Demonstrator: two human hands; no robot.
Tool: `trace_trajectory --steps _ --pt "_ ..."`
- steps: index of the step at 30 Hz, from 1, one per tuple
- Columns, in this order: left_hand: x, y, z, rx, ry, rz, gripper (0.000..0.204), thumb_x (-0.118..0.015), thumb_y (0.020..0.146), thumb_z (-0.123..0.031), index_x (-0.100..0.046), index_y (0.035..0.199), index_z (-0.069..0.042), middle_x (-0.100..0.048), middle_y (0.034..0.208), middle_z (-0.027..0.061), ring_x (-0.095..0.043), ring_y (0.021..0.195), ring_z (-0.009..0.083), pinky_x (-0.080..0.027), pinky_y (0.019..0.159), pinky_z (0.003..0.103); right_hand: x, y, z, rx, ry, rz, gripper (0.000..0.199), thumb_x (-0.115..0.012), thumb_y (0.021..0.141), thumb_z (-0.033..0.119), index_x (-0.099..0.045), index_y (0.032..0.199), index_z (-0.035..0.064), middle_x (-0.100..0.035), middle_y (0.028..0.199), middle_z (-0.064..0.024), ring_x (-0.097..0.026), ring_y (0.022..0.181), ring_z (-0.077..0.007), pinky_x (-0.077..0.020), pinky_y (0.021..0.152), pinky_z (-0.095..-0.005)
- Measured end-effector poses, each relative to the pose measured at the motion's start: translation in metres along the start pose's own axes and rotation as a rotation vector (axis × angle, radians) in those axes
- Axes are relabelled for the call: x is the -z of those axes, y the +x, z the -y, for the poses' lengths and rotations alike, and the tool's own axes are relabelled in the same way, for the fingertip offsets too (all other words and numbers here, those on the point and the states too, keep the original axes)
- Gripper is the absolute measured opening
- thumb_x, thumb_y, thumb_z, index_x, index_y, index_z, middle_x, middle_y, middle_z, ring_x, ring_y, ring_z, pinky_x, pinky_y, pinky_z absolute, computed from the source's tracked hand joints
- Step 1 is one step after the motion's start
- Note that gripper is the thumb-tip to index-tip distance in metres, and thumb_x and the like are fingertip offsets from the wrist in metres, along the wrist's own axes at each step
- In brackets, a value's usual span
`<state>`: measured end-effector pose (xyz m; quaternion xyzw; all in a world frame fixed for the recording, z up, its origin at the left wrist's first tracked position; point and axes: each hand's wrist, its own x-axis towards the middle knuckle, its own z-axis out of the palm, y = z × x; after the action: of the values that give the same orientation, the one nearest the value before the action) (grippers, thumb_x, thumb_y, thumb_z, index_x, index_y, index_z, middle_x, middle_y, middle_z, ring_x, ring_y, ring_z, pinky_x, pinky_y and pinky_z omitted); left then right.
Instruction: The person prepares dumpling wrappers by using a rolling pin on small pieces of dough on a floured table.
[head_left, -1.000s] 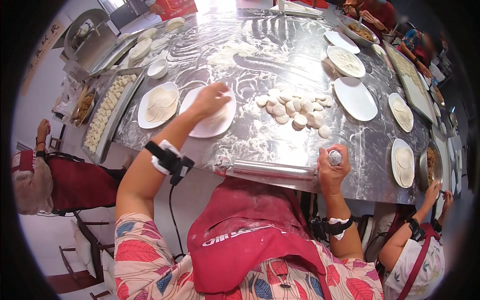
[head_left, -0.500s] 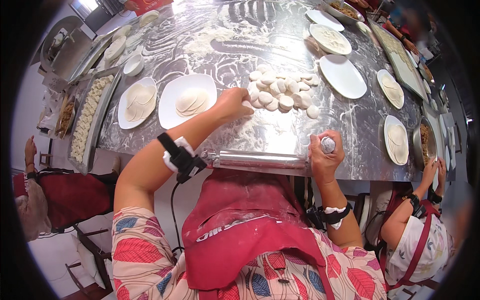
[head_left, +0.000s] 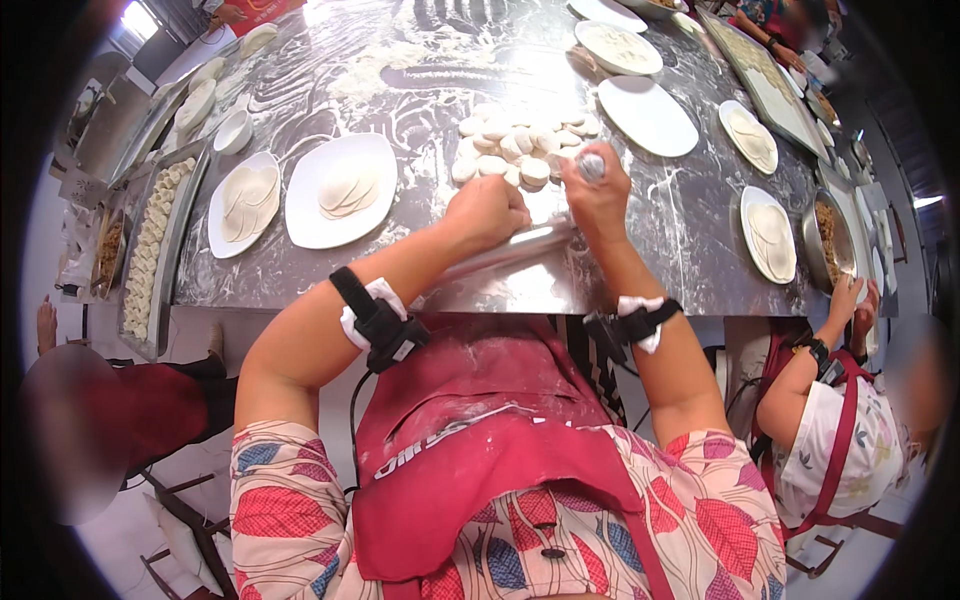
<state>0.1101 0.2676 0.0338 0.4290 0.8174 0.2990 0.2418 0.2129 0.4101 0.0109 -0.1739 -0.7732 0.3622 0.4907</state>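
Note:
My right hand (head_left: 600, 200) is wrapped round one handle of a metal rolling pin (head_left: 530, 240), whose shiny roller slants down to the left over the table. The handle's end pokes out above my fist. My left hand (head_left: 487, 212) is closed, with its fingers curled down beside the roller; what is in them is hidden. Just beyond both hands lies a pile of small flattened dough pieces (head_left: 520, 140). Left of my left hand, a square white plate (head_left: 305, 210) bears thin round dough wrappers (head_left: 350, 188).
More wrappers lie on an oval plate (head_left: 222, 225) at the left, beside a tray (head_left: 150, 335) of dumplings. To the right are a bare white plate (head_left: 650, 115), more wrapper plates and a bowl of filling (head_left: 828, 235). A co-worker's hands (head_left: 850, 300) work there. Flour (head_left: 390, 65) dusts the steel table.
My right hand has carried the rolling pin away from the table's near edge toward the dough pile, and the pin has tilted. My left hand's fingers have curled in. The whole view has shifted.

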Motion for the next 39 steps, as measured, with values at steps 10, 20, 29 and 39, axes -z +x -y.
trace_trajectory --steps 10,20,29,39 --pt "-0.005 -0.003 0.028 0.003 -0.159 0.046 0.017 -0.071 0.070 -0.016 -0.075 0.080 -0.003 -0.070 0.076 0.0160 -0.068 0.073 0.0262 -0.053 0.070 0.035 0.045 -0.055 0.013 -0.219 0.144 0.025 0.022 -0.073 0.078 0.002 -0.053 0.086 0.0056 -0.055 0.067 -0.0029 -0.053 0.059 -0.0073 -0.0439 0.052 -0.0247" --pt "-0.004 0.006 0.008 -0.177 0.068 0.219 0.016 -0.068 0.077 -0.014 -0.068 0.085 0.001 -0.068 0.077 0.0145 -0.064 0.071 0.0239 -0.049 0.067 0.036 0.031 -0.038 0.006 -0.179 0.075 0.028 0.023 -0.073 0.077 0.003 -0.054 0.088 0.0058 -0.057 0.070 -0.0069 -0.053 0.059 -0.0114 -0.0456 0.055 -0.0265" --pt "-0.007 0.003 0.014 -0.163 0.000 0.090 0.014 -0.062 0.081 -0.013 -0.062 0.082 0.001 -0.064 0.072 0.0116 -0.061 0.068 0.0214 -0.048 0.066 0.035 0.004 -0.008 0.005 -0.050 0.046 -0.016 0.021 -0.072 0.078 0.003 -0.054 0.089 0.0062 -0.056 0.066 -0.0070 -0.051 0.053 -0.0096 -0.0430 0.048 -0.0266" --pt "0.006 -0.005 0.020 -0.100 -0.107 0.310 0.012 -0.063 0.078 -0.008 -0.062 0.086 0.001 -0.064 0.074 0.0098 -0.062 0.073 0.0163 -0.048 0.065 0.033 0.049 -0.058 0.014 -0.197 0.132 0.027 0.020 -0.071 0.077 -0.001 -0.054 0.087 0.0046 -0.057 0.074 -0.0049 -0.055 0.062 -0.0083 -0.0451 0.054 -0.0247"
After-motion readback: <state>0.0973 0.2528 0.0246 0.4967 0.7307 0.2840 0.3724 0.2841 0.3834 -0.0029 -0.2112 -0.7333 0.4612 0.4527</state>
